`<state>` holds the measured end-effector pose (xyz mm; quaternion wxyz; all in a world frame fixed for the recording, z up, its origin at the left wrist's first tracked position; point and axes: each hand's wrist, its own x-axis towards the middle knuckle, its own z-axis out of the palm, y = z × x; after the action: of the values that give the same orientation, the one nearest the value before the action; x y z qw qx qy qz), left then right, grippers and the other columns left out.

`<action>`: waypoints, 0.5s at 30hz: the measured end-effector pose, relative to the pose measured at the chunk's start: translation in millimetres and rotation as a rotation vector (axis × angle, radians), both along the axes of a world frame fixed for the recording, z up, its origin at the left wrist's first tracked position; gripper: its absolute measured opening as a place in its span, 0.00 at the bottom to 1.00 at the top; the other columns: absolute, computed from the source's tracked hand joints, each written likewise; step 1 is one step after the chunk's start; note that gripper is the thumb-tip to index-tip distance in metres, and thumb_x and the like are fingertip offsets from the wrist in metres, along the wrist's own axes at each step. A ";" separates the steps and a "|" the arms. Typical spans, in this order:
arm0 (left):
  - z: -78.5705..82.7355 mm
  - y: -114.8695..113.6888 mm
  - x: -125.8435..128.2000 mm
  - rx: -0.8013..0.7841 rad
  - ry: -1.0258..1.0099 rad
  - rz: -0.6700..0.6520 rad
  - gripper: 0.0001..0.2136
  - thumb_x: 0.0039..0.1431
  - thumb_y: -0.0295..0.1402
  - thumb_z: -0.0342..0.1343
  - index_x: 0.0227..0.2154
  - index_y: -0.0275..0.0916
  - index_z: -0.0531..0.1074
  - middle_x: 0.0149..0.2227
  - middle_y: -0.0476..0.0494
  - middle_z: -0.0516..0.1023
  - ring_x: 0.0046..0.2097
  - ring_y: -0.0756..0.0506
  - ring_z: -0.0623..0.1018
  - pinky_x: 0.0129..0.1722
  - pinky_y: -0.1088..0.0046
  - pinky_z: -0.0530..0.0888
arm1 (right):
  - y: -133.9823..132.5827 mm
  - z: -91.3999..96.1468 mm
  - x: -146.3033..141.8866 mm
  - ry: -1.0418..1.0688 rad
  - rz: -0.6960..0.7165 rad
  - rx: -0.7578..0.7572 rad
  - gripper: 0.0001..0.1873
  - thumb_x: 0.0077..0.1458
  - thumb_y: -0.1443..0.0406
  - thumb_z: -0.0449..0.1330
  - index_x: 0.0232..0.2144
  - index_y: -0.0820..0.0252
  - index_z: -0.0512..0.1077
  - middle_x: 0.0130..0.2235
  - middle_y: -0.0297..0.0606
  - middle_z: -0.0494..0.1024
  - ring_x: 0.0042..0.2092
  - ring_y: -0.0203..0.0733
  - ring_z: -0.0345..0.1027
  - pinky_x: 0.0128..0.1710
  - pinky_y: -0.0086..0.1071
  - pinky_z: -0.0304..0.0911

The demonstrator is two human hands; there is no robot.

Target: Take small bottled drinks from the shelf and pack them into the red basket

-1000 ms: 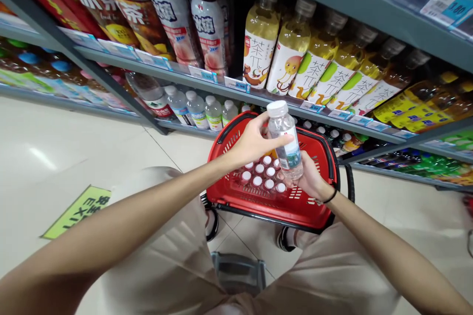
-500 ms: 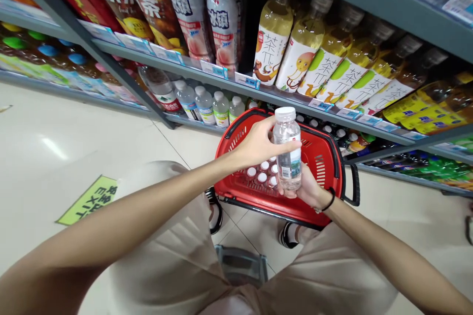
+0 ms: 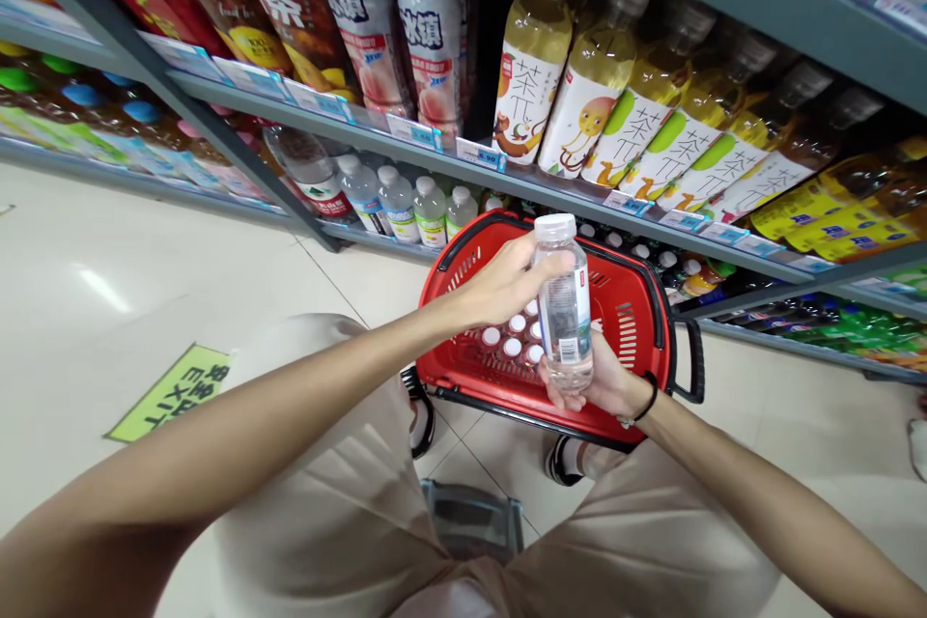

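A clear plastic water bottle (image 3: 567,314) with a white cap is held nearly upright above the red shopping basket (image 3: 463,384). My left hand (image 3: 511,282) grips its upper part, the thumb lying across the front below the cap. From below, my right hand (image 3: 598,381) supports the bottle's base, fingers curled under it. The label with a barcode partly faces me. Inside the basket, several small bottles with white caps (image 3: 512,348) stand together, partly hidden behind the held bottle and my left hand.
Shelves ahead carry tea bottles (image 3: 532,68), peach drink bottles (image 3: 431,48) and, lower down, small water bottles (image 3: 397,203). A shelf edge (image 3: 406,140) runs just beyond the basket. The basket's black handle (image 3: 693,362) sticks out rightward. A small grey stool (image 3: 474,517) is between my legs.
The bottle has been turned in my hands, so its label and barcode have shifted toward the right. My left thumb has moved up and leftward on it. The basket stays in place.
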<state>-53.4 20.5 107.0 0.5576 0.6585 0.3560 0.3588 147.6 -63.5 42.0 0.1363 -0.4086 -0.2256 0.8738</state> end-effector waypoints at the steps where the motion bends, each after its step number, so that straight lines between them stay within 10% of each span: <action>1: -0.8 0.5 -0.3 -0.016 -0.023 -0.019 0.22 0.67 0.52 0.48 0.38 0.36 0.74 0.35 0.42 0.78 0.36 0.44 0.76 0.37 0.69 0.73 | -1.0 0.1 1.2 0.008 0.016 -0.004 0.43 0.62 0.39 0.37 0.31 0.67 0.75 0.24 0.53 0.78 0.16 0.41 0.66 0.12 0.26 0.52; 15: -1.8 4.3 9.9 -0.149 -0.163 0.095 0.24 0.66 0.54 0.52 0.43 0.35 0.77 0.35 0.43 0.78 0.37 0.45 0.75 0.39 0.71 0.75 | -1.7 13.4 4.6 0.070 0.084 -0.062 0.55 0.58 0.31 0.27 0.29 0.68 0.76 0.20 0.51 0.74 0.18 0.42 0.67 0.13 0.27 0.55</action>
<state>-43.5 24.8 105.3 0.6144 0.5663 0.3658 0.4100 152.3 -65.2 55.4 0.0945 -0.3718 -0.2107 0.8991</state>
